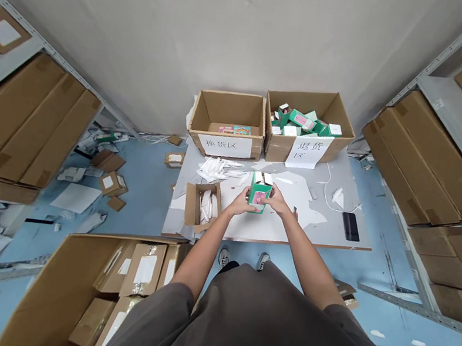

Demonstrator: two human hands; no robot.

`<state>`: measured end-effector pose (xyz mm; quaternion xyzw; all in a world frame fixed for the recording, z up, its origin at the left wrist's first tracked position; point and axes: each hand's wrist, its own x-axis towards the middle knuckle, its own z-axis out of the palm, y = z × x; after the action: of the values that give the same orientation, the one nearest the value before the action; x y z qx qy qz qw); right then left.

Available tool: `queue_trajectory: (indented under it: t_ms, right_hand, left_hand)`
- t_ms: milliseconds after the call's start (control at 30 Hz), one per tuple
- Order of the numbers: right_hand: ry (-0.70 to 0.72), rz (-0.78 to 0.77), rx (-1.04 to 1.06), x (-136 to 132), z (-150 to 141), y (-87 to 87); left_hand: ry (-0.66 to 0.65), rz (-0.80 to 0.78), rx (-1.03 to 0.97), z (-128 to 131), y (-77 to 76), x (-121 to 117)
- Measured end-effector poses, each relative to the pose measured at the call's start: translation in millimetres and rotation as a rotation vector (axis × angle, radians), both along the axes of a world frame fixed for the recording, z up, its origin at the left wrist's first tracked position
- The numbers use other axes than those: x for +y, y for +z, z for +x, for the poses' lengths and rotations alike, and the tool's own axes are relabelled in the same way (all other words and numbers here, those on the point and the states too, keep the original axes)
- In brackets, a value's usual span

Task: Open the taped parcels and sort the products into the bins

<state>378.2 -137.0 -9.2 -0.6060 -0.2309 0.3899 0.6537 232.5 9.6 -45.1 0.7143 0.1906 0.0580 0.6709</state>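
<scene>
A small green box (260,191) with its white top flaps open and a pink patch on its front is held upright above the grey table (328,229). My left hand (240,204) grips its left side. My right hand (276,200) grips its right side, fingers curled on the box. Both hands are closed on it.
At the table's back stand a nearly empty carton (228,119) and a carton of green boxes (306,124), both labelled. A small open brown box (202,205) and white packets (216,168) lie left of my hands; a black phone (351,226) and white cable lie right. A big carton (102,293) sits on the floor; shelves flank both sides.
</scene>
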Motion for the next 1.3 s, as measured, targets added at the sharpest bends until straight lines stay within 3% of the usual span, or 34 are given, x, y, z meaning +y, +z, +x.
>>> queue_trajectory:
  t_ms: [133, 433, 533, 633, 733, 800, 967, 1133, 1300]
  right_hand:
    - [0.02, -0.056, -0.057, 7, 10, -37.6]
    - [0.068, -0.17, -0.083, 16, 24, -148.3]
    - [0.076, -0.205, -0.104, 13, 22, -171.0]
    - [0.081, -0.205, -0.152, 10, 18, -181.8]
    - [0.085, -0.214, -0.185, 8, 15, -184.0]
    - [0.077, -0.235, -0.197, 6, 13, -182.2]
    - [0.043, -0.305, -0.193, 7, 7, -169.1]
    - [0.03, -0.339, -0.17, 5, 2, -141.3]
    - [-0.002, -0.371, -0.2, -4, -8, -106.6]
  left_hand:
    - [0.037, 0.074, 0.068, 17, -36.6, 7]
    - [0.143, 0.055, 0.136, 29, -145.2, 8]
    - [0.141, 0.112, 0.196, 29, -166.9, 8]
    - [0.13, 0.138, 0.233, 26, -176.6, 7]
    - [0.127, 0.163, 0.233, 22, -173.2, 5]
    - [0.147, 0.158, 0.199, 17, -162.8, 3]
    - [0.237, 0.154, 0.073, 3, -111.0, -4]
    - [0.101, 0.415, 0.04, 14, -56.8, -3]
    - [0.033, 0.487, 0.081, 21, -34.3, 7]
